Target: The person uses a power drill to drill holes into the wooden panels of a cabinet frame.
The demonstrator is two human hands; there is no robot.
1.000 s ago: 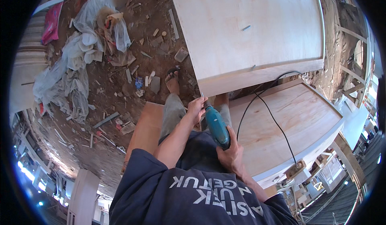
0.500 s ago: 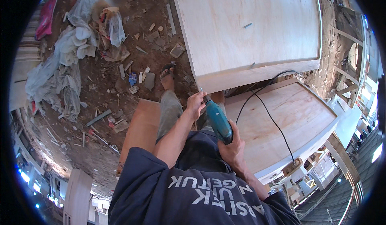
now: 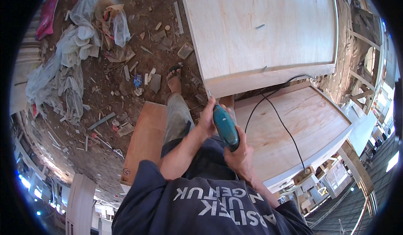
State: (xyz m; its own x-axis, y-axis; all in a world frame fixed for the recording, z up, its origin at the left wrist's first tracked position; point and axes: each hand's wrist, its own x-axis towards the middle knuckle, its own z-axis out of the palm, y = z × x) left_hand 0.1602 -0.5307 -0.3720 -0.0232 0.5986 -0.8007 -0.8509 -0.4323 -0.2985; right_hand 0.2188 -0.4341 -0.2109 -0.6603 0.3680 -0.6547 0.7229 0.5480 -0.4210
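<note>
A teal corded power drill (image 3: 226,127) is held over my lap, its thin bit pointing away from me. My right hand (image 3: 241,149) is closed round the drill's rear grip. My left hand (image 3: 207,116) is wrapped about the drill's front end, so the chuck is hidden by the fingers. The bit's tip shows just past the left fingers, close to the near left corner of a pale plywood panel (image 3: 252,46) with a raised rim. Two small metal pieces, a far one (image 3: 260,26) and a nearer one (image 3: 264,68), rest on that panel.
A second plywood panel (image 3: 289,130) lies to the right, with a black cable (image 3: 279,117) looped across it. A brown board (image 3: 145,138) stands by my left leg. Crumpled plastic sheeting (image 3: 79,46) and wood scraps (image 3: 155,83) litter the dirt floor.
My left hand has slid back from the bit and now wraps the drill's front end. The drill has shifted slightly toward me and to the left.
</note>
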